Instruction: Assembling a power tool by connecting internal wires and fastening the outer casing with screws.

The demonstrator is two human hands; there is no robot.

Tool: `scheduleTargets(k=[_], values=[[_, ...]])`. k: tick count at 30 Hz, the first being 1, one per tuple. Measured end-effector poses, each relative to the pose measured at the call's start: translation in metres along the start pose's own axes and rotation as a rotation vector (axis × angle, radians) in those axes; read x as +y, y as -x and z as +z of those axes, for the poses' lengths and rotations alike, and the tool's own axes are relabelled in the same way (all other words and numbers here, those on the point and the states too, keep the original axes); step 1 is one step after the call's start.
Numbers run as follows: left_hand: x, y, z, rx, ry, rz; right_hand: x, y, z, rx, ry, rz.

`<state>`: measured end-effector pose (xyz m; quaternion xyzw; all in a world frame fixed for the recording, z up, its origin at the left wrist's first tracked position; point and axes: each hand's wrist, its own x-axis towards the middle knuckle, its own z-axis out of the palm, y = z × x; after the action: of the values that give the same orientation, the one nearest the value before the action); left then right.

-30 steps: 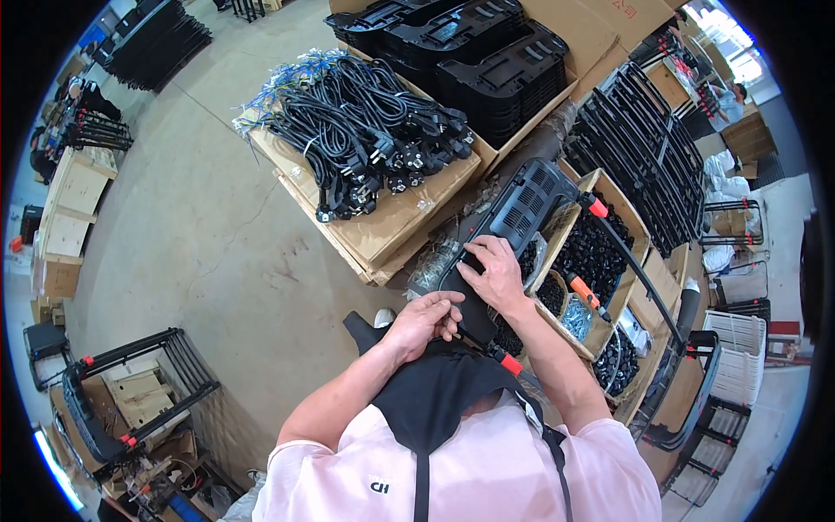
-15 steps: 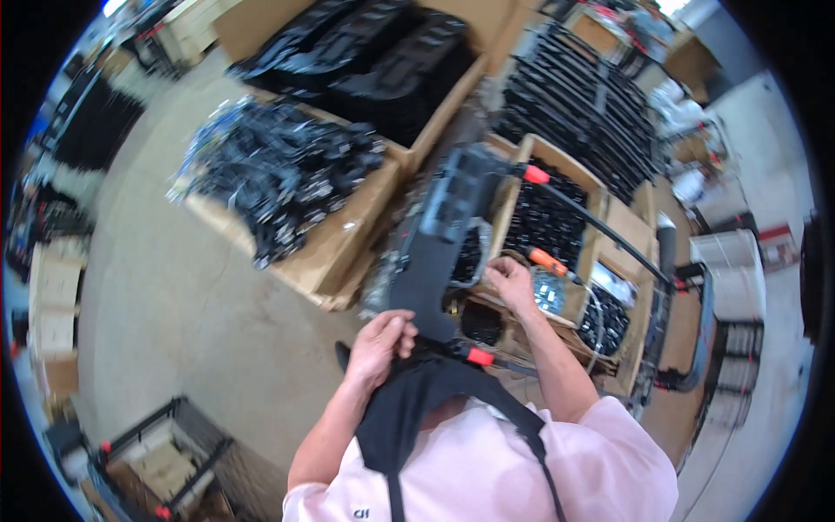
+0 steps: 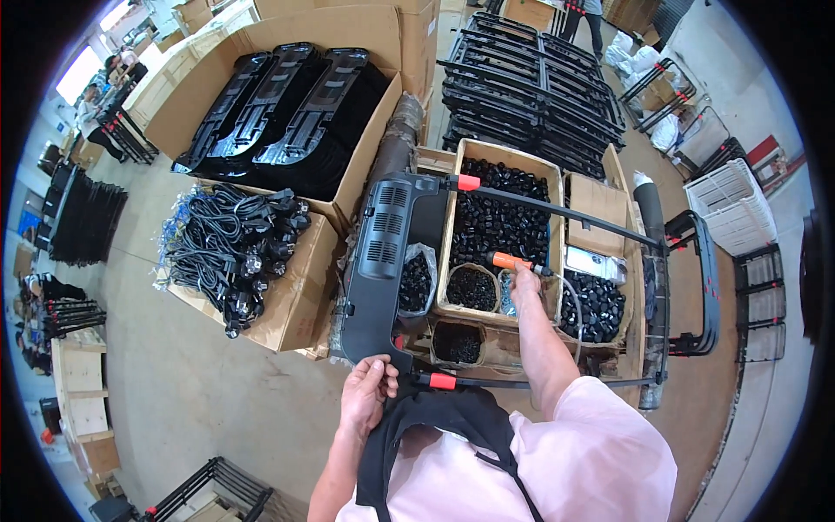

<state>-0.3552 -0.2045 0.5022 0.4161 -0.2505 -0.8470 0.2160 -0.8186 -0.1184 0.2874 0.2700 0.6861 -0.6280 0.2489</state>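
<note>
My right hand (image 3: 525,285) is closed around an orange air screwdriver (image 3: 508,260) lying over the parts box, a pale hose (image 3: 573,304) trailing from its black end. A long black plastic cover (image 3: 364,304) with vent slots rests across the bench, joined by red clips to a black tubular frame (image 3: 565,215). My left hand (image 3: 369,393) is at the cover's near end, thumb and fingers pinched together. What those fingers hold, if anything, is too small to make out. Below the screwdriver, small dark screws (image 3: 472,287) fill a round container.
Wooden boxes of black plastic parts (image 3: 500,209) stand under the frame. Bundled black power cords (image 3: 230,248) lie on a carton to the left. Behind them, a large carton (image 3: 383,113) holds stacked black covers. Stacked black frames (image 3: 531,83) stand at the back.
My right hand has gone from a pinch beside the parts bag to a grip on the orange screwdriver. The left hand stays at the cover's near end. The whole view has shifted.
</note>
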Motion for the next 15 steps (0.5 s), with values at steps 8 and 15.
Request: scheduleTargets(k=[8,15], values=[[-0.023,0.031,0.014,0.198,0.018,0.042,-0.016,0.055,0.087,-0.245,0.341,-0.848],[-0.034,0.046,0.034,0.318,-0.011,0.110,0.003,0.039,0.114,-0.228,0.500,-0.700]])
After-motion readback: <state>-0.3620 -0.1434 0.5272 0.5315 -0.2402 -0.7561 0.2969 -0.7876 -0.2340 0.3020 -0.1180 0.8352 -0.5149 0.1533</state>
